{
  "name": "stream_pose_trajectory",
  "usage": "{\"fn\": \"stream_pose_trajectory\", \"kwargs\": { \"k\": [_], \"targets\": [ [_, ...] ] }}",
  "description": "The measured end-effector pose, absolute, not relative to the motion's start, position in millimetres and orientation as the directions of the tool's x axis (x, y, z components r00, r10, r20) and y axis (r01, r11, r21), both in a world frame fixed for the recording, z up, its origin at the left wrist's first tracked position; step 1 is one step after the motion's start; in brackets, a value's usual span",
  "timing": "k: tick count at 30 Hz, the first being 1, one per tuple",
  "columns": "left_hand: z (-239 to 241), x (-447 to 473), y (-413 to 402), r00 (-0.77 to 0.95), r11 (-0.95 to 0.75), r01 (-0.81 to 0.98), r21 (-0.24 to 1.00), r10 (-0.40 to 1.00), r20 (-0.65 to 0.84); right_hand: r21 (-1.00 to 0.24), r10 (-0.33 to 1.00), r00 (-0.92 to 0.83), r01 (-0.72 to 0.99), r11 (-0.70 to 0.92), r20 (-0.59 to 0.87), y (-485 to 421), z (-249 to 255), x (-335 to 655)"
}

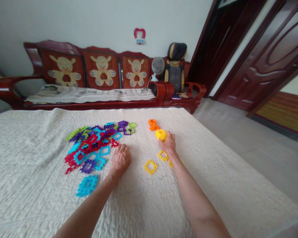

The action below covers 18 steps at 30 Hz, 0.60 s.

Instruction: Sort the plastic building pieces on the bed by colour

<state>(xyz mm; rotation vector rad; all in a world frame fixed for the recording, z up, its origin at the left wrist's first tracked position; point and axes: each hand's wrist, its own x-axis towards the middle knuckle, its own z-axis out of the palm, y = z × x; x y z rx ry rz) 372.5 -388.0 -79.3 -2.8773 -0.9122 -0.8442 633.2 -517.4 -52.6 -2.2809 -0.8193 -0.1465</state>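
Observation:
My right hand is closed around a stack of yellow interlocking plastic tiles, just in front of a small pile of orange tiles. Nearer me lie loose yellow square frames, one a yellow frame by itself and another yellow frame beside my right wrist. My left hand rests on the cloth with its fingers curled; whether they hold anything is hidden. Left of it spreads a mixed heap of red tiles, blue, purple and green ones. A blue tile stack sits apart, closer to me.
A cream quilted cover lies over the surface under the tiles. Beyond its far edge stands a wooden sofa with bear cushions. A small fan and a massage seat cushion are at its right. Tiled floor and a door are at right.

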Motion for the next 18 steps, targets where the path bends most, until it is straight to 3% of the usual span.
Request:
{"fn": "stream_pose_trajectory", "kwargs": {
  "k": [12,18],
  "targets": [
    [-74.4,371.8,-388.5,0.704,-0.837,0.525,0.156,0.529,0.474,-0.595,0.522,0.774,0.62,-0.511,0.359,-518.6,-42.8,630.7],
    [-70.6,372.4,-389.8,0.705,-0.817,0.537,0.211,0.572,0.419,-0.446,0.661,0.685,0.717,-0.536,0.307,-536.3,-17.2,627.1]
  ]
}}
